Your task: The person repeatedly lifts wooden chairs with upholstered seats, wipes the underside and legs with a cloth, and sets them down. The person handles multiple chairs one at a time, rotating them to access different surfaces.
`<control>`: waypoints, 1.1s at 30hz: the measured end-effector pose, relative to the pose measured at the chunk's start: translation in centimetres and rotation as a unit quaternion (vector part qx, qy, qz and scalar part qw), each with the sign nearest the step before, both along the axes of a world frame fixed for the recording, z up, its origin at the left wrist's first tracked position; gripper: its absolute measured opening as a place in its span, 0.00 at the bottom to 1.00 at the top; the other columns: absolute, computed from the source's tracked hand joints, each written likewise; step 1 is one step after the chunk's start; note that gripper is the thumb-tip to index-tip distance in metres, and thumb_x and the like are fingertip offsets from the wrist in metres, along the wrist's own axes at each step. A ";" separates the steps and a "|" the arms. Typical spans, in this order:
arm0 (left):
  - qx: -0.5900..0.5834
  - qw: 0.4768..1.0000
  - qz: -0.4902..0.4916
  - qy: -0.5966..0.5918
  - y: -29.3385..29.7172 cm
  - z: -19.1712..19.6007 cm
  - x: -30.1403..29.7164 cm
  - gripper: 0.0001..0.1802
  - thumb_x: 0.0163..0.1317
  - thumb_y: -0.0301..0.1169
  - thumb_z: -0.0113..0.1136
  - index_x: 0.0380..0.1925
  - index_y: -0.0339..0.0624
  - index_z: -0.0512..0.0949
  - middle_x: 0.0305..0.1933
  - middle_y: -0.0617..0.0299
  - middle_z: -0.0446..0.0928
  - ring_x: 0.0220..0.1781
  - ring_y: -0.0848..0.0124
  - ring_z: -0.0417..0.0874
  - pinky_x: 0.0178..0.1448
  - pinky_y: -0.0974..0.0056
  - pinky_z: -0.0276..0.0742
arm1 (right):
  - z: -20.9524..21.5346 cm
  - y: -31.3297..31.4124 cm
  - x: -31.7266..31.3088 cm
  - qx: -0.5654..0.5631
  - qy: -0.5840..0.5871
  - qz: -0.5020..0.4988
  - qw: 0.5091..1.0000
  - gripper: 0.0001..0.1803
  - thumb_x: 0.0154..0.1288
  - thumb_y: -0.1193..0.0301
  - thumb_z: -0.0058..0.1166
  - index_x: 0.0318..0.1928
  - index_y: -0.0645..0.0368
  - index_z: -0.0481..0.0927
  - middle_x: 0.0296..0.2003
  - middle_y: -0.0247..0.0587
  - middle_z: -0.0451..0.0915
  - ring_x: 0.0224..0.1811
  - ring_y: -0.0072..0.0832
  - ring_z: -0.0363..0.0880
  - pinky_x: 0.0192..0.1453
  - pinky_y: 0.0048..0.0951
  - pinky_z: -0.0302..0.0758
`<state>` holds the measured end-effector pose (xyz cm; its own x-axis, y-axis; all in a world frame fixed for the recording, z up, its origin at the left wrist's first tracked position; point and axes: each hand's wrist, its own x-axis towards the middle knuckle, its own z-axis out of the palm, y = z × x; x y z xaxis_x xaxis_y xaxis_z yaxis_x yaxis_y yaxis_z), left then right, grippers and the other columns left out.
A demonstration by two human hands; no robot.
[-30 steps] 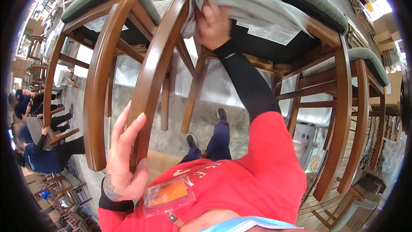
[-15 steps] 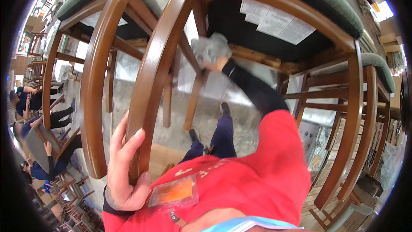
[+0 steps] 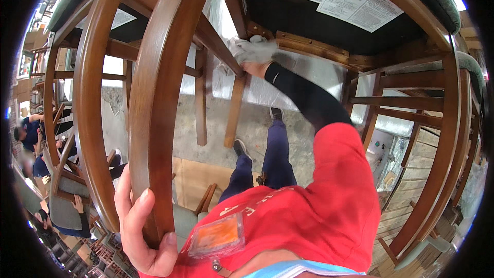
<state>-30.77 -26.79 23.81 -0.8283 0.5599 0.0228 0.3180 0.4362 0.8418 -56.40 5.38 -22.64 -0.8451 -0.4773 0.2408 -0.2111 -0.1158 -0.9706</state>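
Observation:
A brown wooden chair with a green-grey cushion is tipped up before me, its dark underside (image 3: 303,20) showing. My left hand (image 3: 146,231) grips the lower end of its thick, curved wooden leg (image 3: 154,108); the thumb and fingers wrap round opposite sides. My right hand (image 3: 254,68) reaches under the chair, closed on a bunched pale grey rag (image 3: 252,50). The rag lies against the frame where a leg meets the inner rail (image 3: 314,46), and it hides most of the fingers. White printed labels (image 3: 355,2) are stuck to the underside.
Another upturned chair (image 3: 98,72) stands close on the left, and more chair frames (image 3: 411,103) crowd the right. Cardboard (image 3: 190,180) covers part of the concrete floor near my feet. At the far left people (image 3: 38,159) work among chairs. Wooden slats (image 3: 411,185) lie at the lower right.
The view has shifted closer to the chair. My right hand has moved the rag slightly, further into the corner by the rail. My left hand stays on the leg.

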 end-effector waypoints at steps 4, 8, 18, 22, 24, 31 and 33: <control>-0.113 0.992 0.058 0.006 0.2 -0.6 1.1 0.43 0.56 0.26 0.52 0.75 0.36 0.57 0.81 0.36 0.44 0.76 0.40 0.65 0.71 0.46 0.71 | 8.5 -4.2 7.5 0.443 0.204 -0.233 0.841 0.19 0.57 0.61 0.60 0.50 0.48 0.82 0.40 0.42 0.82 0.44 0.44 0.79 0.51 0.44 0.74; -0.094 0.995 0.017 0.032 0.1 -0.1 0.2 0.43 0.54 0.26 0.51 0.74 0.31 0.57 0.81 0.37 0.46 0.76 0.42 0.66 0.72 0.49 0.69 | 4.4 6.4 13.8 0.404 0.145 -0.356 0.830 0.31 0.67 0.55 0.54 0.67 0.55 0.72 0.65 0.51 0.71 0.70 0.44 0.64 0.75 0.48 0.57; -0.032 0.997 0.073 0.008 2.0 -0.5 0.5 0.43 0.45 0.22 0.48 0.70 0.35 0.66 0.78 0.33 0.52 0.76 0.46 0.65 0.68 0.49 0.74 | 7.3 4.1 14.4 0.474 0.183 -0.549 0.664 0.19 0.52 0.67 0.57 0.44 0.62 0.83 0.45 0.49 0.76 0.51 0.48 0.72 0.55 0.51 0.68; -0.021 0.996 0.090 0.002 1.4 -0.8 0.8 0.43 0.47 0.22 0.47 0.71 0.35 0.64 0.78 0.34 0.50 0.75 0.47 0.66 0.67 0.50 0.75 | 10.4 -2.8 9.2 0.408 0.155 -0.500 0.748 0.34 0.42 0.70 0.66 0.55 0.62 0.78 0.51 0.52 0.75 0.57 0.52 0.70 0.63 0.48 0.67; -0.026 0.996 0.085 0.013 0.8 -1.0 1.0 0.44 0.47 0.23 0.48 0.71 0.33 0.63 0.79 0.35 0.50 0.74 0.45 0.68 0.67 0.50 0.75 | 10.5 -3.0 9.5 0.378 0.188 -0.479 0.770 0.37 0.43 0.69 0.68 0.59 0.64 0.76 0.50 0.52 0.76 0.56 0.51 0.70 0.62 0.49 0.68; 0.011 0.999 0.040 -0.015 0.3 -1.2 0.2 0.46 0.50 0.25 0.50 0.75 0.33 0.56 0.82 0.41 0.43 0.76 0.38 0.64 0.68 0.51 0.73 | 11.0 -6.2 6.7 0.269 0.174 -0.559 0.765 0.17 0.56 0.74 0.55 0.46 0.69 0.79 0.50 0.57 0.72 0.55 0.56 0.69 0.61 0.52 0.68; 0.017 0.998 0.051 -0.016 0.5 -1.7 0.3 0.46 0.50 0.25 0.50 0.75 0.33 0.56 0.82 0.41 0.43 0.76 0.38 0.64 0.68 0.50 0.73 | 10.1 -4.8 8.2 0.311 0.185 -0.527 0.769 0.15 0.59 0.73 0.54 0.46 0.68 0.79 0.47 0.57 0.73 0.53 0.55 0.71 0.59 0.51 0.69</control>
<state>-30.50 -26.32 22.14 -0.8815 0.4721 0.0126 0.2456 0.4355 0.8660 -48.21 0.57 -12.58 -0.7709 0.3054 0.5589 -0.1447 0.7706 -0.6207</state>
